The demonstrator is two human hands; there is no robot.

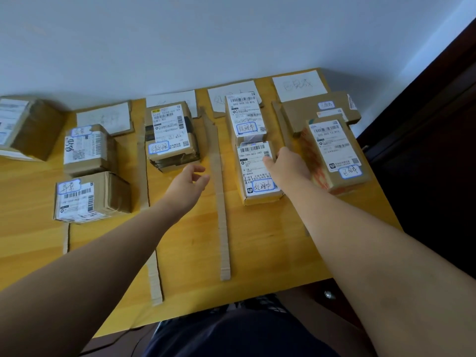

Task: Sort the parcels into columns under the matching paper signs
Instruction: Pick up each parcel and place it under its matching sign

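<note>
Right grip: in the head view the right grip (288,166) sits at the far right corner of the small brown cardboard parcel with a white label (257,176). The thumb lies on the label and the other fingers fold down the parcel's right side, a light, half-closed hold.
Left grip: the left grip (190,181) hovers over the yellow wooden desk (257,240). Its fingers are loosely curled and apart, and it holds nothing.
Parcel's place: it is flat on the desk in the third column from the left. It lies just in front of the taller labelled cardboard box (246,117), under the white paper sign (219,99). The blue-ringed handwritten tags on the two look alike.
Neighbours: the long cardboard divider strip (220,189) runs along the column's left. The orange-printed brown parcel (334,155) lies close beside the right grip, in the last column.
Step in hand: probably seating this parcel in its column.
Doing it well: keep its edges parallel to the strip and ease it back until it meets the box behind. Then lift the fingers straight up, so that neither it nor the orange-printed parcel gets dragged askew.
Left to sort: a large labelled brown box (25,127) sits at the far left, seemingly outside the columns.
</note>
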